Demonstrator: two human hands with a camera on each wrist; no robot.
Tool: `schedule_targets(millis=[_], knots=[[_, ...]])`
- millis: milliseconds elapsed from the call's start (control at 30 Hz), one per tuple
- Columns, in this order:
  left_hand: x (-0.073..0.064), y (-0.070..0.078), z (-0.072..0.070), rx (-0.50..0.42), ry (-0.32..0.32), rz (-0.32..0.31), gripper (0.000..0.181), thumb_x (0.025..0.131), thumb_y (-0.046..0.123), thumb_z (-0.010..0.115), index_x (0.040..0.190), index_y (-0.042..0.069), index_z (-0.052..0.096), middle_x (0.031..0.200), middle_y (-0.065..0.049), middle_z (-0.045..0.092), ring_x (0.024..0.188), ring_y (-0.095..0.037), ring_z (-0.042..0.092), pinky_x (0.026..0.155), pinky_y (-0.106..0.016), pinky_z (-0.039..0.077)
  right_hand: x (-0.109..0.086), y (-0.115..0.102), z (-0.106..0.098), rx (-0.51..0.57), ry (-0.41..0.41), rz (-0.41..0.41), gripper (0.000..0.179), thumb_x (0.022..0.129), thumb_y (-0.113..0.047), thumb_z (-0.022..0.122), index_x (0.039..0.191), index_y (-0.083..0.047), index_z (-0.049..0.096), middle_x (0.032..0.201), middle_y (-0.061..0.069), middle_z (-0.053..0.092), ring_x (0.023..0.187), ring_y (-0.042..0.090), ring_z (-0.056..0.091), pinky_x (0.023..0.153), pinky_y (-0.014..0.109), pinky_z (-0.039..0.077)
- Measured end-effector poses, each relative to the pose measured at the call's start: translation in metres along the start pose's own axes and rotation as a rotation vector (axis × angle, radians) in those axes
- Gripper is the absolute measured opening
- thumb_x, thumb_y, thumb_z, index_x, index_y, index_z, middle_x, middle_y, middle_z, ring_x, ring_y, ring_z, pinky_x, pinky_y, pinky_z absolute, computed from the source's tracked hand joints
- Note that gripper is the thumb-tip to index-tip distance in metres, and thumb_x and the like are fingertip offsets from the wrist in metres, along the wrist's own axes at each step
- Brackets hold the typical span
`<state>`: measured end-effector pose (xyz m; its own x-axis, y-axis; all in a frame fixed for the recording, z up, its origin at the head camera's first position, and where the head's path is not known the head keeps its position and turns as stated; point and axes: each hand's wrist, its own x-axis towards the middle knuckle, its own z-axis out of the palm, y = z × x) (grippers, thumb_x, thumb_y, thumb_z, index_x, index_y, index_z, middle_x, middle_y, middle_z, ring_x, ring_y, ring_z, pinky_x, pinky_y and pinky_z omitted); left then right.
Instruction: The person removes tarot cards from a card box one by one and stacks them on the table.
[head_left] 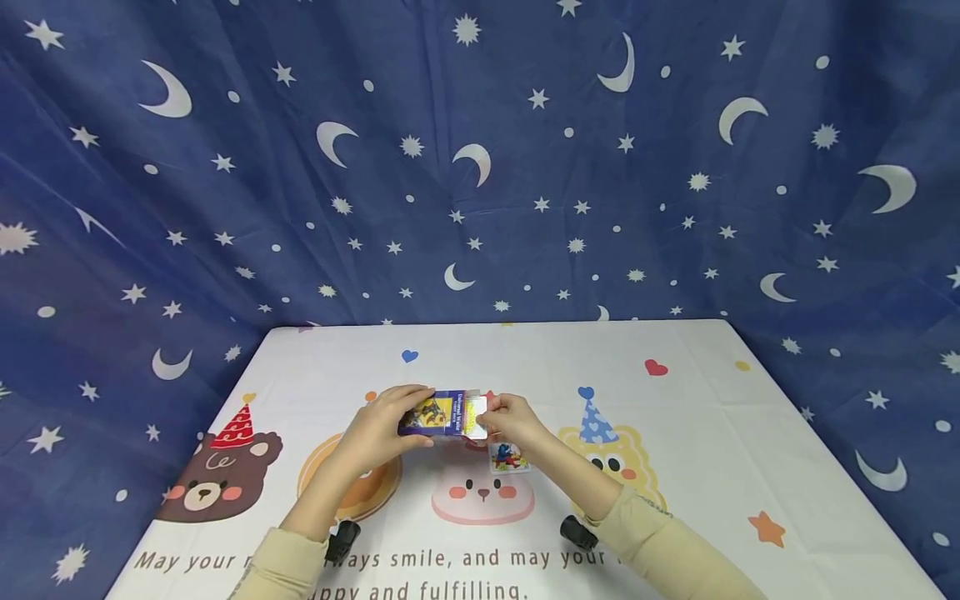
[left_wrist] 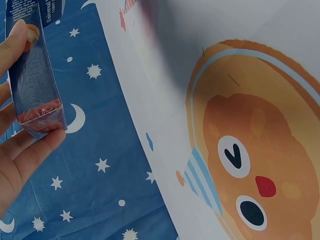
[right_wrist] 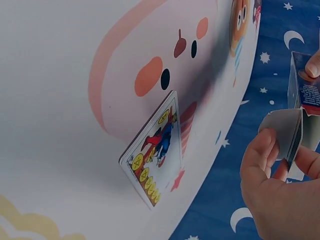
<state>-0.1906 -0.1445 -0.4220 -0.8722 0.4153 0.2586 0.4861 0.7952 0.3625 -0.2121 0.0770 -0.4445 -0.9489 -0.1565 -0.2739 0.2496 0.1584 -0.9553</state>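
My left hand (head_left: 386,427) grips a dark blue and yellow tarot card box (head_left: 433,414) above the table. In the left wrist view, the thumb lies on one face of the box (left_wrist: 35,82) and the fingertips are at its end. At the box's open right end, my right hand (head_left: 517,427) pinches a thin stack of cards (right_wrist: 284,131) between thumb and fingers. The stack overlaps the box mouth in the right wrist view. Face up on the cloth, below the right hand, lies a small pile of tarot cards (right_wrist: 159,150) with yellow coins and a blue figure on top.
A white tablecloth (head_left: 697,400) printed with cartoon animals, hearts and lettering covers the table. Behind and around it hangs a dark blue curtain (head_left: 525,233) with moons and stars. A black wrist device (head_left: 342,540) sits at the left wrist, another (head_left: 578,532) at the right.
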Motion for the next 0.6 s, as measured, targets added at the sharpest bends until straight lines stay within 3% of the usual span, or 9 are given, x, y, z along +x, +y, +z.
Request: schedule_targets(millis=[300, 600], knots=[[-0.004, -0.003, -0.002, 0.015, 0.002, -0.016, 0.071, 0.07, 0.033, 0.082, 0.132, 0.013, 0.055, 0.134, -0.007, 0.055, 0.125, -0.029, 0.051, 0.096, -0.049, 0.048, -0.008, -0.001, -0.009, 0.035, -0.034, 0.023, 0.007, 0.085, -0.002, 0.058, 0.086, 0.0, 0.051, 0.078, 0.005, 0.055, 0.059, 0.009, 0.053, 0.063, 0.026, 0.058], [-0.009, -0.007, -0.005, 0.027, 0.007, -0.01, 0.07, 0.07, 0.035, 0.082, 0.132, 0.012, 0.056, 0.133, -0.008, 0.056, 0.124, -0.029, 0.052, 0.096, -0.05, 0.047, -0.01, 0.005, -0.026, 0.123, -0.029, 0.11, 0.021, 0.089, -0.002, 0.055, 0.108, 0.006, 0.051, 0.077, 0.009, 0.061, 0.056, 0.009, 0.059, 0.052, 0.017, 0.054]])
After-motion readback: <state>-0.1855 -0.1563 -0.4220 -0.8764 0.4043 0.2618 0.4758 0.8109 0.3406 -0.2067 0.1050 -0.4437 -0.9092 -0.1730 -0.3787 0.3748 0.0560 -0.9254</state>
